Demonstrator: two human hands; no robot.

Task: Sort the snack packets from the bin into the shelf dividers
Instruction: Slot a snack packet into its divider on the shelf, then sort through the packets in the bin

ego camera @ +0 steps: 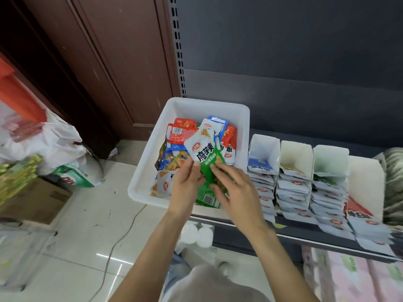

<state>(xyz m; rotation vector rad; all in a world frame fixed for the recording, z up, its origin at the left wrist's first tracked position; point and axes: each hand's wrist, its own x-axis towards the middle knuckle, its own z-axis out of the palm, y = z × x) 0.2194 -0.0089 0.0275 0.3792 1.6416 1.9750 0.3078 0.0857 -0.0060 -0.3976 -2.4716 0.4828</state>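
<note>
We have both hands mid-frame over the white bin (150, 162): left hand (185, 184) and right hand (235, 188) each grasping the green snack packets (207, 171). Shelf dividers (296, 153) sit right of the bin, part-filled.

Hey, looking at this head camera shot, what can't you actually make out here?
- Lower half of the green and white snack packet: covered by the left hand and right hand.
- Packets at the bottom of the white plastic bin: buried under the top layer.
- Rightmost white cardboard divider: motion-blurred, print unreadable.
- Grey-green bundle at the right: cut off by the frame edge.
</note>
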